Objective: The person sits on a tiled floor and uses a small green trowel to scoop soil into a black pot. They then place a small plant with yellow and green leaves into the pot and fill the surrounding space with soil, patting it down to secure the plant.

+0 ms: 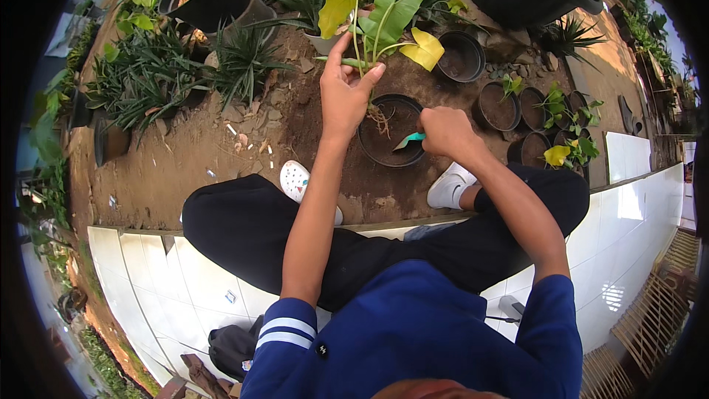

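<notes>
My left hand (349, 88) grips a leafy seedling (388, 19) by its stems. Its leaves are part green, part yellow, and its bare roots (379, 120) dangle over a black plastic pot (361, 141). Dark soil (382, 149) lies inside that pot, which stands on the ground between my feet. My right hand (448, 132) is closed around the turquoise handle of a small garden trowel (411, 139). The trowel's blade points left, down at the soil within the pot; whether it touches the soil I cannot tell.
Behind stands another soil-filled black pot (461, 56). Several small pots (497, 106), some with seedlings, cluster at right. Spiky plants (149, 72) and large black pots (213, 0) line the back and left. White tiled ledge (194, 266) lies under me; a black bag (232, 346) rests on it.
</notes>
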Demonstrator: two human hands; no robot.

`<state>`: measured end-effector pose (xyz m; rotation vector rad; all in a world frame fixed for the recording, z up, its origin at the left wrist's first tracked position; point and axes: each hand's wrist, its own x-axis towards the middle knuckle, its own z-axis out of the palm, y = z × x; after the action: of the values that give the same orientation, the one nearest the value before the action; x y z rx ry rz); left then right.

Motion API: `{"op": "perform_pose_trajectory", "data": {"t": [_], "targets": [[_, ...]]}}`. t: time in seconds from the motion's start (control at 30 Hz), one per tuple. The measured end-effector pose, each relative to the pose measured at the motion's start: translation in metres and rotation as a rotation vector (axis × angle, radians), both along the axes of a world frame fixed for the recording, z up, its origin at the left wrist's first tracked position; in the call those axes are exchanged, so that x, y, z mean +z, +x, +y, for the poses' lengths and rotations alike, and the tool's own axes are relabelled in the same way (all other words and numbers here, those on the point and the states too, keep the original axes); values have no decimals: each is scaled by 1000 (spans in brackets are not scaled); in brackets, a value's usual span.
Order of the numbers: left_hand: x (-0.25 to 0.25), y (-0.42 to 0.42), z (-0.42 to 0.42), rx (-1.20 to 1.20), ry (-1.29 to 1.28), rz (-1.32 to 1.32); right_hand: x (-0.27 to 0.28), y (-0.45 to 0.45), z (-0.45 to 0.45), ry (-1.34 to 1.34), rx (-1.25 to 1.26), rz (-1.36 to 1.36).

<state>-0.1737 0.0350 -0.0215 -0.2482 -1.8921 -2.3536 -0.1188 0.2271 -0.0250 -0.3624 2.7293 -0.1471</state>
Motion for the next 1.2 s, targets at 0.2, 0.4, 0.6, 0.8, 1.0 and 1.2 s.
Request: {"op": "perform_pose_trajectory", "data": {"t": [0.2,0.4,0.6,0.8,1.0,1.2], "targets": [[11,6,-6,-34,-19,-202,19,-32,-10,-3,-48,15],[30,15,-12,-71,258,-207,32,-33,-10,-72,-44,104],[26,12,-9,-85,365,-203,-15,-2,5,-92,-7,105],[-14,5,0,-50,258,-238,-5,37,29,-129,-11,-12],[-68,13,31,21,-122,-164,11,48,32,-134,-26,68],[-143,28,32,-51,-233,-274,59,50,25,-84,-60,-10]]}}
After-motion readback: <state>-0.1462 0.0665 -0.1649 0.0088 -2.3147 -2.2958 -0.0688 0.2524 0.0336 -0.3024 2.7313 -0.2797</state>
